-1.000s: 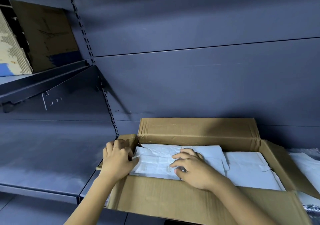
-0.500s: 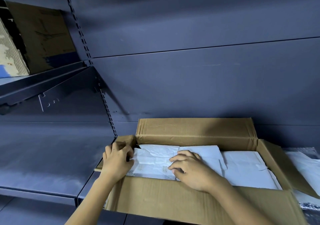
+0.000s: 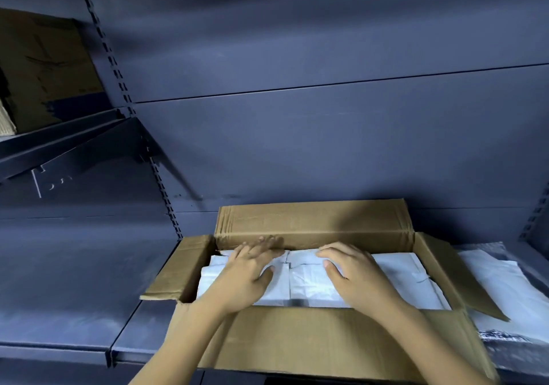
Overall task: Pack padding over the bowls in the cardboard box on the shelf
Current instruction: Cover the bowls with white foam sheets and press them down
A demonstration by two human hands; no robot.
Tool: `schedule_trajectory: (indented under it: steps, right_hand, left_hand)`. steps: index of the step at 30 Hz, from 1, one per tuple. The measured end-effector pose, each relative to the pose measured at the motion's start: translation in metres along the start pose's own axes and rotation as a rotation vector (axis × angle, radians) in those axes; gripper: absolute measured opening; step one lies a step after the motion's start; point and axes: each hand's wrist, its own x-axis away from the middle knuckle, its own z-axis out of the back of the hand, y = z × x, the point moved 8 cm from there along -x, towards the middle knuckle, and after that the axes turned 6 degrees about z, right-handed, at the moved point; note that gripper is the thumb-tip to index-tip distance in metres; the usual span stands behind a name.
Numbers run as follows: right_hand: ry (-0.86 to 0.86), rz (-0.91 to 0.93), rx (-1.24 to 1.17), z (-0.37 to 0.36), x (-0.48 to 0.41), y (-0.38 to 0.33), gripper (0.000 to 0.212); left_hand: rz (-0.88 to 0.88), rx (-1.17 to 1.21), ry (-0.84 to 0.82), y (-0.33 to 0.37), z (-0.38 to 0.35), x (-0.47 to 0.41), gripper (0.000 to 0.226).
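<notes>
The cardboard box (image 3: pixel 326 337), long axis left-right across the lower frame, holds white padding (image 3: pixel 309 283); left hand (image 3: pixel 246 274) and right hand (image 3: pixel 356 277) press flat, fingers straight.

White padding (image 3: pixel 309 288) fills the open cardboard box (image 3: pixel 312 338).

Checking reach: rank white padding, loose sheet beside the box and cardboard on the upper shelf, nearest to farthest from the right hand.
1. White padding, under the right hand.
2. Loose sheet, right of the box.
3. Cardboard, upper left shelf.
</notes>
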Motion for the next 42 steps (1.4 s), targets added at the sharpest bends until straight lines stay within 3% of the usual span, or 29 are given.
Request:
schedule_trajectory:
  steps: [5,6,8,10,15,19,22,25,27,30,32,34,36,38,42]
  right_hand:
    - [0.006,-0.091,0.110,0.029,0.020,0.035,0.030]
    - [0.016,-0.116,0.126,0.034,0.023,0.041,0.028]
    - [0.006,-0.154,0.151,0.039,0.029,0.051,0.027]
    - [-0.013,-0.182,0.174,0.040,0.036,0.059,0.028]
    - [0.267,-0.379,0.270,0.078,0.065,0.087,0.039]
    - [0.202,-0.671,-0.044,0.078,0.098,0.120,0.042]
    - [0.200,-0.749,-0.225,0.067,0.113,0.131,0.050]
    - [0.162,-0.772,-0.334,0.068,0.124,0.141,0.027]
    - [0.275,-0.760,-0.404,0.076,0.135,0.151,0.026]
    - [0.528,-0.765,-0.160,0.105,0.155,0.173,0.009]
    - [0.369,-0.778,0.083,0.108,0.157,0.189,0.037]
    - [-0.034,-0.760,0.191,0.085,0.158,0.206,0.071]
    - [-0.271,-0.755,0.223,0.067,0.165,0.212,0.080]
    - [-0.269,-0.758,0.270,0.065,0.168,0.214,0.078]
    - [-0.126,-0.734,0.414,0.080,0.164,0.209,0.054]
  left_hand:
    - [-0.012,0.083,-0.124,0.017,-0.022,-0.010,0.105]
    - [-0.030,0.078,-0.134,0.025,-0.024,-0.012,0.102]
    - [-0.082,0.052,-0.135,0.049,-0.027,-0.018,0.068]
    - [-0.155,0.051,-0.132,0.083,-0.033,-0.023,0.051]
    - [-0.411,0.023,-0.117,0.183,-0.057,-0.033,0.071]
    - [-0.484,0.064,-0.081,0.242,-0.070,-0.046,0.064]
    - [-0.476,0.061,-0.119,0.271,-0.083,-0.054,0.058]
    - [-0.403,0.009,-0.183,0.280,-0.096,-0.061,0.046]
    - [-0.384,-0.041,-0.168,0.278,-0.100,-0.062,0.047]
    - [-0.401,-0.160,-0.145,0.279,-0.102,-0.060,0.063]
    - [-0.413,-0.208,-0.140,0.282,-0.104,-0.061,0.069]
    - [-0.414,-0.216,-0.134,0.282,-0.107,-0.063,0.072]
    - [-0.423,-0.211,-0.115,0.282,-0.108,-0.064,0.080]
    - [-0.432,-0.196,-0.101,0.282,-0.109,-0.064,0.091]
    - [-0.420,-0.167,-0.106,0.281,-0.109,-0.063,0.090]
